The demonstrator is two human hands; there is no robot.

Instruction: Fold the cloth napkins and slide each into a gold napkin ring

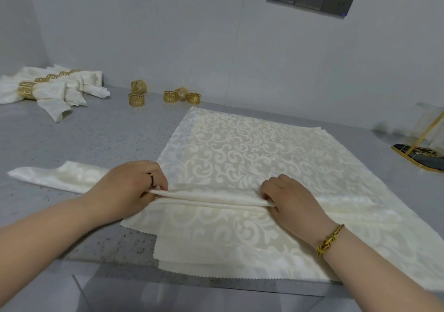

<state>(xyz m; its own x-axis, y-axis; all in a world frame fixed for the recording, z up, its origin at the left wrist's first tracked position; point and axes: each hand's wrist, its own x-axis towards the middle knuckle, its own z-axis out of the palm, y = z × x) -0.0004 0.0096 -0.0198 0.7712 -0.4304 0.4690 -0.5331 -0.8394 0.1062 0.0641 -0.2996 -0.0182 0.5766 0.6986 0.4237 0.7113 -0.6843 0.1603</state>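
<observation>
The cream damask napkin (240, 148) lies spread on a stack of napkins (216, 263) at the near middle of the grey tabletop (84, 131). It looks light, limp and a little slippery, so I judge it best taken at the raised pleat (209, 195) across its near part, where the left hand (129, 186) and the right hand (290, 198) each keep a narrow pinching grip on the fold, one at each end. Farther out, five loose gold napkin rings (136, 99) sit empty, several rings at the far left each hold one of the finished napkins (48, 88), and the clear gold-framed thing (427, 143) at the right edge may be a holder with cloth inside, but it is too blurred to tell.
</observation>
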